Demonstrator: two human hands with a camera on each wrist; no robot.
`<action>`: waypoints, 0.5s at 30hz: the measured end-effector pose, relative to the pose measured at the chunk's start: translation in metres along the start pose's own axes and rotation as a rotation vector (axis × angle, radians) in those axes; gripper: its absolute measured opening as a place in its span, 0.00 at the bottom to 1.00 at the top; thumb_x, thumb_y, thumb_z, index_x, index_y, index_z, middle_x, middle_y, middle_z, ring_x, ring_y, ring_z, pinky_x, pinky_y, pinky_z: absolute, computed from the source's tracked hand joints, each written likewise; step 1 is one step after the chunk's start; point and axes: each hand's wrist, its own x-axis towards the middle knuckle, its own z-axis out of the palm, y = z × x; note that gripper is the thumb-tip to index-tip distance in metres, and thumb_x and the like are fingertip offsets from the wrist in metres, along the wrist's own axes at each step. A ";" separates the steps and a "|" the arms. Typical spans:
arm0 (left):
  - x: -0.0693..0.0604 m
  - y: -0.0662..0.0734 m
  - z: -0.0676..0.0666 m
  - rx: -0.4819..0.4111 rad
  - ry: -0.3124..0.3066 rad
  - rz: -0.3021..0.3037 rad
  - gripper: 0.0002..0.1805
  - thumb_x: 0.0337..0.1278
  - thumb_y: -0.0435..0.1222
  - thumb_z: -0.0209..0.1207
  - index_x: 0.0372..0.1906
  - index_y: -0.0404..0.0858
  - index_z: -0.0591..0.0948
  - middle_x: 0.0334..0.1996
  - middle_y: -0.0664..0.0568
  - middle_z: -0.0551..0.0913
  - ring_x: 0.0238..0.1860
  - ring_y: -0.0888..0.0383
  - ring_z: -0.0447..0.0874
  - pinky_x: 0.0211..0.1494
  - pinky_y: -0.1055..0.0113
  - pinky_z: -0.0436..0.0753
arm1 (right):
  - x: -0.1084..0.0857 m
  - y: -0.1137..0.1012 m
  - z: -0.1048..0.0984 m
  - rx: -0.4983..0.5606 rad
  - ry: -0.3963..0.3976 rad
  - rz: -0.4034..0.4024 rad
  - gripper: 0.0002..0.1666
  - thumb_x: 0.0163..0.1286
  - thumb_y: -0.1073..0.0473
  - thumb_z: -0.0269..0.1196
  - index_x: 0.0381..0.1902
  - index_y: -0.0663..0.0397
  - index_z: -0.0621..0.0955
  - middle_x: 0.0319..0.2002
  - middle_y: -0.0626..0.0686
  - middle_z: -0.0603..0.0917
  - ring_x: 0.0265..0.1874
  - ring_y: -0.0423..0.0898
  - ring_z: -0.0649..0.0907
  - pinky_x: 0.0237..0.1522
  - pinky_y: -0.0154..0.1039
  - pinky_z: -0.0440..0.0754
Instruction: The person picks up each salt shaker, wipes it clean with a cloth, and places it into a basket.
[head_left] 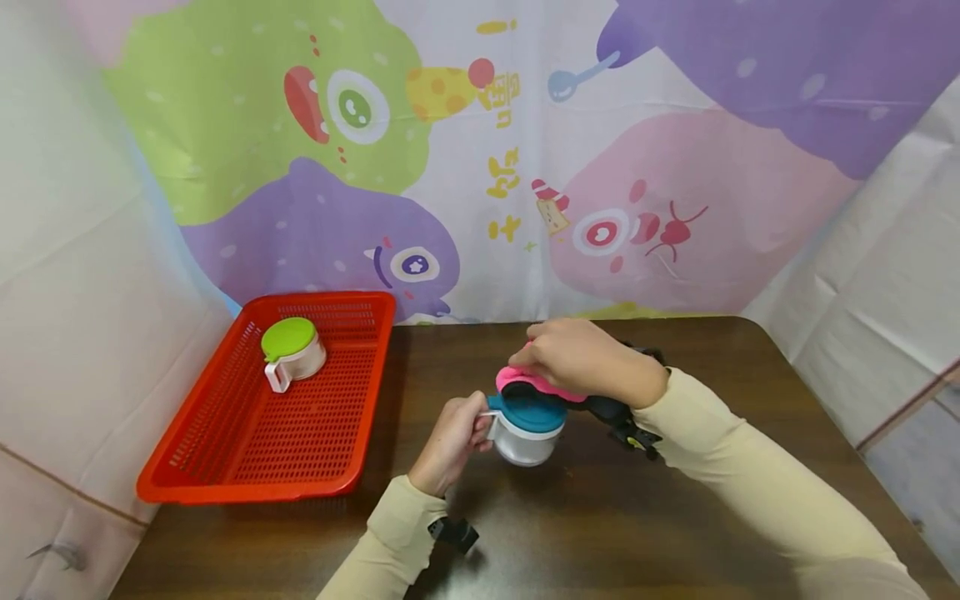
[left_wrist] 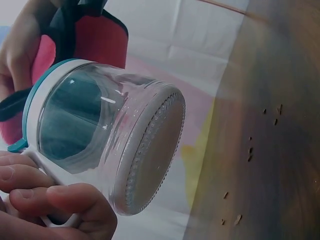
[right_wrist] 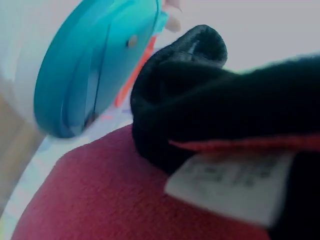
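My left hand (head_left: 453,433) grips the white handle of a clear seasoning jar (head_left: 525,446) with a teal lid (head_left: 536,414). The jar is held up off the table and tilted; its ribbed glass base (left_wrist: 155,150) faces the left wrist camera. My right hand (head_left: 581,358) holds a pink and black cloth (head_left: 513,381) bunched over the lid's far edge. Much of the cloth is hidden under that hand in the head view. Close up in the right wrist view, a white label (right_wrist: 232,187) hangs from the cloth beside the lid.
At the left stands a red plastic basket (head_left: 367,417). Inside it lies a similar jar with a lime-green lid (head_left: 288,337). Several small brown bits (left_wrist: 250,150) are scattered on the dark wooden table (head_left: 637,517). A cartoon-printed curtain (head_left: 480,275) hangs behind the table.
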 end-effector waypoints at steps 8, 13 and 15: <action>0.001 0.002 0.001 -0.027 -0.010 -0.013 0.18 0.57 0.33 0.42 0.12 0.42 0.62 0.11 0.57 0.60 0.15 0.61 0.55 0.24 0.69 0.63 | 0.009 -0.012 0.012 -0.046 -0.044 -0.058 0.13 0.53 0.56 0.73 0.39 0.41 0.88 0.26 0.48 0.82 0.26 0.43 0.76 0.26 0.32 0.76; 0.003 0.005 0.000 -0.018 -0.001 -0.009 0.17 0.55 0.33 0.42 0.11 0.42 0.62 0.11 0.57 0.60 0.15 0.61 0.55 0.24 0.69 0.63 | 0.008 -0.011 0.011 -0.053 -0.036 -0.036 0.13 0.52 0.56 0.73 0.38 0.42 0.87 0.26 0.49 0.81 0.26 0.44 0.76 0.27 0.33 0.76; 0.003 0.005 0.001 -0.020 0.000 -0.016 0.17 0.55 0.33 0.42 0.11 0.42 0.62 0.11 0.57 0.60 0.14 0.61 0.55 0.24 0.69 0.63 | 0.006 -0.010 0.011 -0.043 -0.049 -0.023 0.14 0.53 0.56 0.73 0.40 0.42 0.87 0.27 0.49 0.81 0.26 0.43 0.76 0.27 0.33 0.76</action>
